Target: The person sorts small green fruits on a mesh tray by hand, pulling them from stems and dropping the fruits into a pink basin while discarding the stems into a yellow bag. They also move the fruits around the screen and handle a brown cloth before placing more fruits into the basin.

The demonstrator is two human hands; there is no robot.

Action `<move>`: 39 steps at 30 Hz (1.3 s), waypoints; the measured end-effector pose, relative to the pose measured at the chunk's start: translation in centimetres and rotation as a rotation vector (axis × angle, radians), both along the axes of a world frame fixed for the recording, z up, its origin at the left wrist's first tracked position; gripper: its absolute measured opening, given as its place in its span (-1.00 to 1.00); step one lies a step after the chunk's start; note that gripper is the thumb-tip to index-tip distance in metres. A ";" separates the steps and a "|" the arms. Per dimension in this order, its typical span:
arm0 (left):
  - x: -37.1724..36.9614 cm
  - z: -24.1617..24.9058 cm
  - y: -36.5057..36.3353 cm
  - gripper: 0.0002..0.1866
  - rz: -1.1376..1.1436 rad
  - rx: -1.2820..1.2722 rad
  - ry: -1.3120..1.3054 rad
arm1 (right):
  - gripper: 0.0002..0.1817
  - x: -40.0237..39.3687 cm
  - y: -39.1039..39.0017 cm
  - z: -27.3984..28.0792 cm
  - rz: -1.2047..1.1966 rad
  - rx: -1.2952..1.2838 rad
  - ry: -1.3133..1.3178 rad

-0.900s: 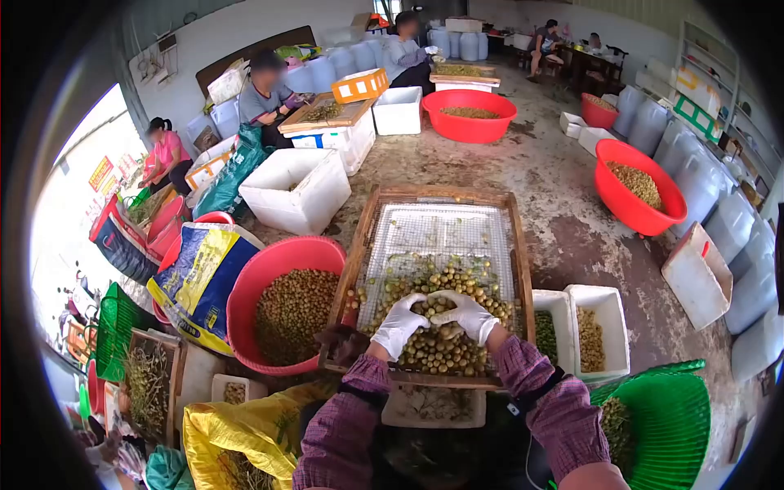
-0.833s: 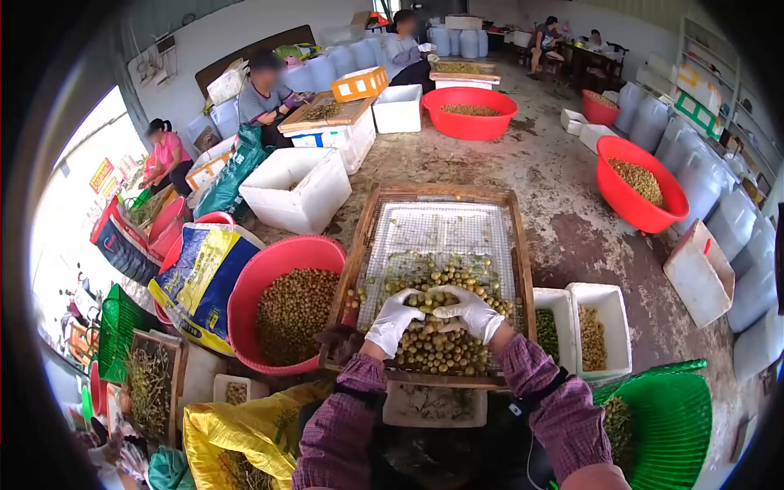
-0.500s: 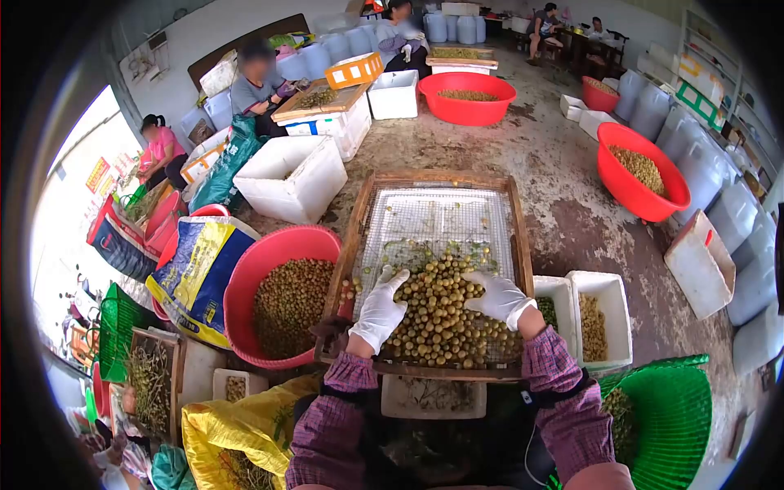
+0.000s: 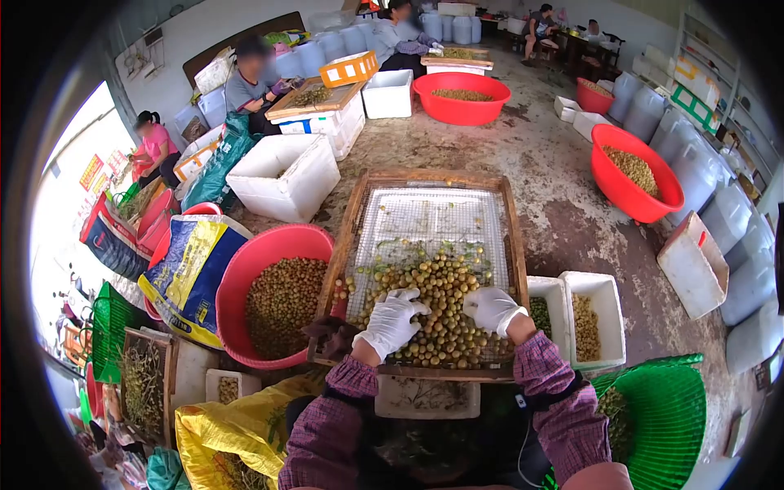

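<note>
- Left hand (image 4: 392, 321): gloved, fingers curled, against the round fruits (image 4: 441, 302).
- Right hand (image 4: 493, 311): gloved, loosely bent at the pile's right edge.
- Fruits: heaped on the near half of the wood-framed mesh screen (image 4: 433, 216).

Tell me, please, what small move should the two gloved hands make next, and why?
Probably the left hand and right hand should push the round fruits gently toward the far end of the wire-mesh screen. The fruits lie heaped on the near half, between the hands, while the far mesh is mostly bare; spreading could make them easier to check.
</note>
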State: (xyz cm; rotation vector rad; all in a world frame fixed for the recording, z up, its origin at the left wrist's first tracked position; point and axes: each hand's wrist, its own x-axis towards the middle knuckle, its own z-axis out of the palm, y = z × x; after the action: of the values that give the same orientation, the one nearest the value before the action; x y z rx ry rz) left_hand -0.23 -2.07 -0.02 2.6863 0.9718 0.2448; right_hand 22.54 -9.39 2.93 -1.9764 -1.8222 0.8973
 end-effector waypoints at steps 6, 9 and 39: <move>-0.9 -0.5 0.4 -0.63 0.201 0.049 -0.222 | -0.75 0.7 1.0 -4.2 0.005 0.110 -0.205; -0.1 -0.3 0.2 -0.67 0.173 -0.106 -0.455 | -0.76 0.0 1.2 -4.8 0.018 0.202 -0.349; 2.4 0.9 -1.9 -0.60 0.231 -0.580 -0.833 | -0.83 -3.7 0.9 -0.8 -0.234 0.087 0.839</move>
State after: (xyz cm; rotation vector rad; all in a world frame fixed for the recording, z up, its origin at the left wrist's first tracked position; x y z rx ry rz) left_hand 2.18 -4.01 0.89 1.6852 0.8772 0.8820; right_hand 18.83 -8.49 2.09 -1.3840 -1.1027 1.2771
